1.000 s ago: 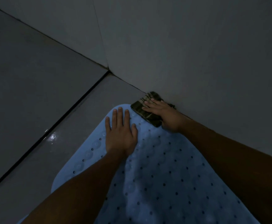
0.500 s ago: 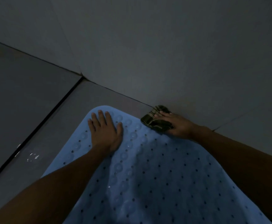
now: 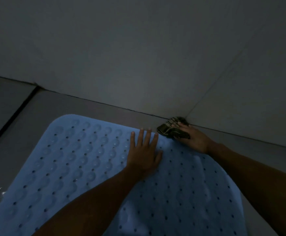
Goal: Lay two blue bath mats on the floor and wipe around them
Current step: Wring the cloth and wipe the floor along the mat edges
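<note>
While the left hand lies flat, fingers straight and spread, near the far edge of the blue mat on the floor, the right hand presses a dark cloth to the floor where it meets the wall, just beyond the mat's far right corner.

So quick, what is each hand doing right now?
Left hand: open, flat on the blue perforated rubber bath mat.
Right hand: open, pressing the dark patterned wiping cloth.
</note>
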